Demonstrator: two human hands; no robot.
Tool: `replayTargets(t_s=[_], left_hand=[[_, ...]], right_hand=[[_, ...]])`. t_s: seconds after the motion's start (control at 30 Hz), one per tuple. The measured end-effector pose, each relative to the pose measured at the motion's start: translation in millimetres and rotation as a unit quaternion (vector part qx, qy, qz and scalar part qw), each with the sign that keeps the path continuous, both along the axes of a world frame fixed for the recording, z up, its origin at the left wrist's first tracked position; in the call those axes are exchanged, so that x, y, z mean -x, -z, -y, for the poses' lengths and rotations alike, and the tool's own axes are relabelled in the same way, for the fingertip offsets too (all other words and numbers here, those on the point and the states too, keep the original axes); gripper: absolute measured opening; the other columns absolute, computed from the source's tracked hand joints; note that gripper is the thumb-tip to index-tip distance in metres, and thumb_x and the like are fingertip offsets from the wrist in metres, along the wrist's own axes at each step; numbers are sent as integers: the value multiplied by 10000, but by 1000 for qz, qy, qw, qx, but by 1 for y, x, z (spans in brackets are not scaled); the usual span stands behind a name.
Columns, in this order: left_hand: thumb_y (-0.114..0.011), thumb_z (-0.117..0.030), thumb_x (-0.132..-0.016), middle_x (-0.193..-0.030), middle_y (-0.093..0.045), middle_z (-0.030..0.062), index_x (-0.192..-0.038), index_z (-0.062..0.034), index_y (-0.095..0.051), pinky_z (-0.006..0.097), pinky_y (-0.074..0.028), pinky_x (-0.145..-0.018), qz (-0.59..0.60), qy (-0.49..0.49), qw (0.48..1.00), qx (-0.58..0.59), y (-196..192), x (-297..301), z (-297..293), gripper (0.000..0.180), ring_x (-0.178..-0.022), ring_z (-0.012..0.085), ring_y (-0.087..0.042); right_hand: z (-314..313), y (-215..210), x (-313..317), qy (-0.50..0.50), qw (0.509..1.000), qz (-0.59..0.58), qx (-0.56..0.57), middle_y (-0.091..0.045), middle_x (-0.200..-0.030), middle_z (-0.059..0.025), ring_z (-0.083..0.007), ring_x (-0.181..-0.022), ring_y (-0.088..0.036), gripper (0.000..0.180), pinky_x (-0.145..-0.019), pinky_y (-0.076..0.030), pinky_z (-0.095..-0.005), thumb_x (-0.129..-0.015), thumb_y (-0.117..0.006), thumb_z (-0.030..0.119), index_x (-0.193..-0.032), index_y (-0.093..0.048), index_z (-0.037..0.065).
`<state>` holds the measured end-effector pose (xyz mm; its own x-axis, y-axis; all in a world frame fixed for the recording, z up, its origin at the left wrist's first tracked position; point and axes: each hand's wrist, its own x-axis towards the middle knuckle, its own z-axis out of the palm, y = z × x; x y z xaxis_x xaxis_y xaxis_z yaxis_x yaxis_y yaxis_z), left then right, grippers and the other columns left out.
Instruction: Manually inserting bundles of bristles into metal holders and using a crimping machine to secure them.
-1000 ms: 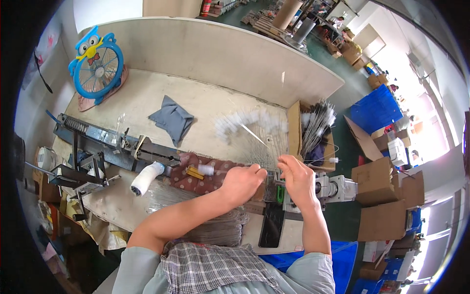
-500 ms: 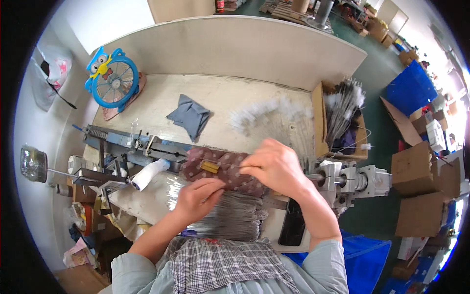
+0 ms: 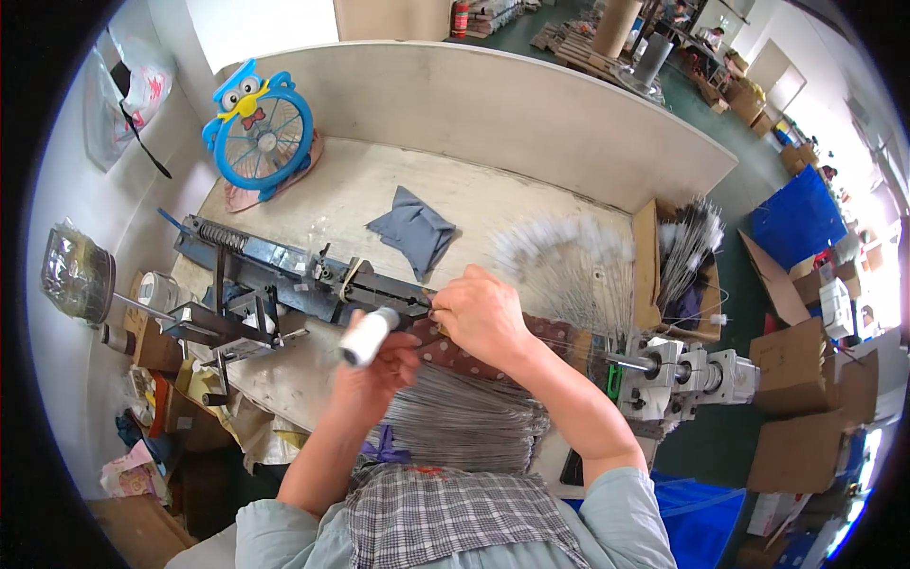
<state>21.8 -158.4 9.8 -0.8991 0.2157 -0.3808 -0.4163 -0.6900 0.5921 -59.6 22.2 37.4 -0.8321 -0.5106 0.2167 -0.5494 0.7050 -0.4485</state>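
Wires, thin and grey, lie as a thick bundle of metal wires (image 3: 464,422) just under both hands, spread flat like a fan across the person's lap edge of the table. The right hand (image 3: 485,318) is above this bundle, its fingers pressed together in a pinch near the end of the dark metal machine rail (image 3: 284,270); what it pinches is too thin to tell, perhaps one wire. The left hand (image 3: 379,375) is lower and to the left of the right hand, nearly touching it, with the fingers curled; I cannot tell if it holds something, because the white thread spool (image 3: 365,335) stands in front of it. This spool is a smooth cylinder, just at the left hand's upper edge.

Under the right hand lies a brown dotted cloth (image 3: 531,346), soft and flat. Beyond the right hand, further away on the pale worn table (image 3: 332,199), there is a folded grey-blue cloth (image 3: 414,230) with soft corners, and to its right a fan of wires with white fluffy tips (image 3: 569,251). To the right of the right hand sits a blocky white metal motor unit (image 3: 678,375). Far beyond the left hand stands a round blue fan (image 3: 261,133) shaped like an owl.
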Motion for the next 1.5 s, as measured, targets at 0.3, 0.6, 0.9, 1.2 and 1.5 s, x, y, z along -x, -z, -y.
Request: replayTargets(t_s=[0.3,0.6,0.9,1.2,1.5], left_hand=[[-687,-354,-783,-678,-651,99,-798,40,-670,298,-458,-531,-118,99,867,475,31,21,-16,395,-558,129,-576],[-597,-43,-787,-699,-581,53,-791,-27,-530,284,-485,-554,-125,-44,952,277,48,6,-59,69,-635,128,-580],[-735,-263,-767,-785,-610,88,-1026,3,-509,292,-476,-628,-175,89,828,526,37,9,-7,435,-716,167,-607],[-608,-367,-864,-799,-600,-28,-945,-93,-608,234,-468,-621,116,-282,947,100,72,-36,134,286,-687,101,-572],[-647,-233,-835,-722,-583,-39,-869,-97,-626,232,-447,-609,125,-313,934,118,79,-28,133,142,-668,72,-556]], right_hand=[[-8,-8,-7,0,998,-50,26,-643,-770,-46,-235,-820,-571,116,-710,-480,-350,-743,-650,168,-804,-688,77],[-52,32,-61,0,994,-7,110,-636,-794,-89,-267,-667,-615,163,-591,-501,-346,-760,-661,56,-921,-645,33],[-30,72,-38,-11,999,3,43,-561,-851,-72,-254,-773,-604,159,-638,-503,-354,-774,-655,172,-890,-616,69],[-33,51,-43,-27,996,50,72,-556,-773,-103,-287,-677,-593,152,-587,-490,-366,-749,-686,165,-814,-632,39],[-39,32,-52,-33,996,57,62,-565,-845,-137,-331,-727,-604,165,-593,-504,-380,-767,-667,97,-909,-623,25]])
